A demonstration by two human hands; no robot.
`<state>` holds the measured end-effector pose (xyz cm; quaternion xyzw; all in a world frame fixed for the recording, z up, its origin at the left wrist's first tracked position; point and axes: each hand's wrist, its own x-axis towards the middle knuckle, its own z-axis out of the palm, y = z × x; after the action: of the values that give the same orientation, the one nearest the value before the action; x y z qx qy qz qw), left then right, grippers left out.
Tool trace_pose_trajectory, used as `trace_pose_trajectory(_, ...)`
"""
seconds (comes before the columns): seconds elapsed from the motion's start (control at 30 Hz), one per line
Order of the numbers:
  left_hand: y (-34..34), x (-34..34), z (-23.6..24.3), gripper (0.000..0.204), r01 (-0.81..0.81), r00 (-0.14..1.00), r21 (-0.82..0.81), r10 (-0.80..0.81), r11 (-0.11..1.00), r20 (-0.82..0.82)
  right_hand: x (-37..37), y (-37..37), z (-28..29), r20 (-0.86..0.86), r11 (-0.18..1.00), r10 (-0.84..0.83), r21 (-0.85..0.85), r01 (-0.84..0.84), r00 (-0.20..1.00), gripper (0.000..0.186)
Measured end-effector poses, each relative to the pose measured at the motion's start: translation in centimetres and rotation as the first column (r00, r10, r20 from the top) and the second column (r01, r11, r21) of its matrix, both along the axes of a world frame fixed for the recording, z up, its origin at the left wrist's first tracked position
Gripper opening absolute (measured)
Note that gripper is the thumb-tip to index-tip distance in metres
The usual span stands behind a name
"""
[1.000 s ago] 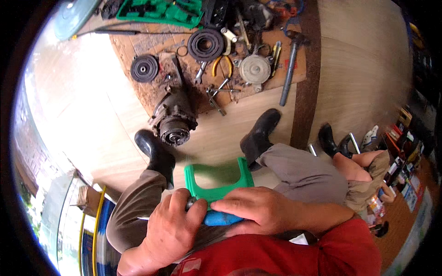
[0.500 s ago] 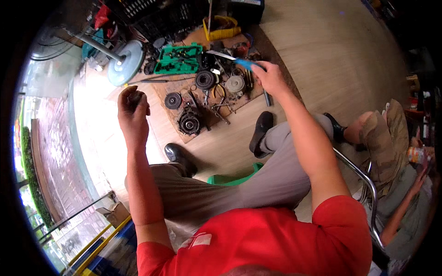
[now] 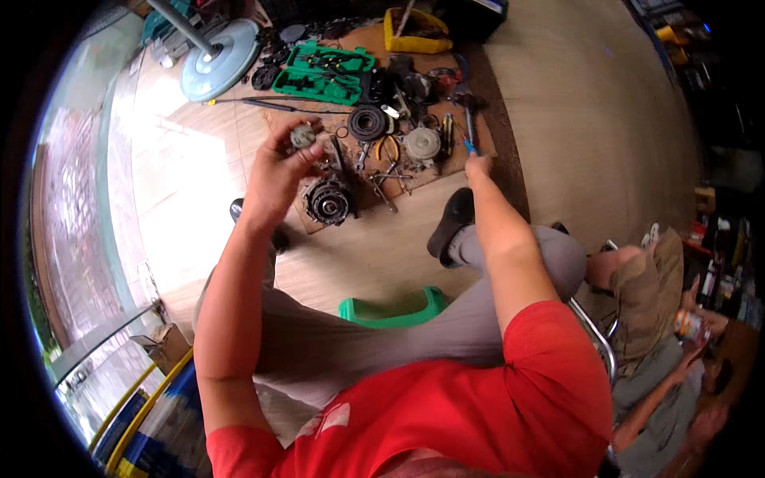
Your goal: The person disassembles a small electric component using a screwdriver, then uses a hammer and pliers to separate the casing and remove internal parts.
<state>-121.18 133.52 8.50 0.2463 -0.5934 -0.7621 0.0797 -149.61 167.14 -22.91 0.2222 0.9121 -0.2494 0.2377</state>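
Note:
My left hand [image 3: 275, 171] is raised over the left side of the work board. Its fingers pinch a small, round, grey metal part [image 3: 303, 136]. My right hand [image 3: 478, 166] reaches to the board's right edge, closed on a blue-handled tool [image 3: 471, 148]. Only a bit of blue shows past the fingers. A grey shaft with a dark hammer-like head [image 3: 463, 99] runs on from there; whether it belongs to the blue handle, I cannot tell. Below my left hand sits a dark round machine part with a pulley [image 3: 327, 203]. A black ring-shaped pulley [image 3: 367, 123] and a pale round cover [image 3: 421, 143] lie between my hands.
An open green tool case [image 3: 327, 73] lies at the back, beside a yellow container [image 3: 417, 32]. Pliers [image 3: 387, 149] and wrenches are scattered on the brown board. A fan's round base [image 3: 221, 60] stands far left. A green stool [image 3: 392, 309] is below me. Another person sits at right.
My left hand has moved right, over the board, turning the metal part into view. My right hand has lowered the blue-handled tool from mid-air to the board's right edge. The view has shifted.

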Motion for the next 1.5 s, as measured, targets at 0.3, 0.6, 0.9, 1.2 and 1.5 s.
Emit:
trace_pose_trajectory(0.3,-2.1,3.5,-3.2,0.03,-0.091,0.978,0.226,0.044,0.97,0.206,3.9,-14.2,3.2,-0.346,0.674,0.726,0.183,-0.716,0.595,0.026)
trace_pose_trajectory(0.6,-3.1,4.0,-3.8,0.028,-0.139,0.99,0.409,0.121,0.902,0.07,7.1,-23.6,-5.2,0.124,0.443,0.862,0.287,-0.849,0.492,0.03)
trace_pose_trajectory(0.9,-3.2,4.4,-2.6,0.028,-0.124,0.988,0.447,0.151,0.886,-0.026,8.3,-25.1,-2.4,0.076,0.551,0.809,0.249,-0.797,0.583,0.022)
trace_pose_trajectory(1.2,-2.7,2.8,0.1,0.026,-0.029,0.957,0.453,0.156,0.891,-0.244,6.9,-22.8,10.2,0.215,0.62,0.784,-0.286,-0.73,0.582,0.025)
trace_pose_trajectory(1.5,-1.1,1.5,0.3,0.025,-0.04,0.891,0.551,0.28,0.834,-0.358,13.8,-20.3,35.4,-0.446,0.287,0.774,-0.387,-0.876,0.45,0.026)
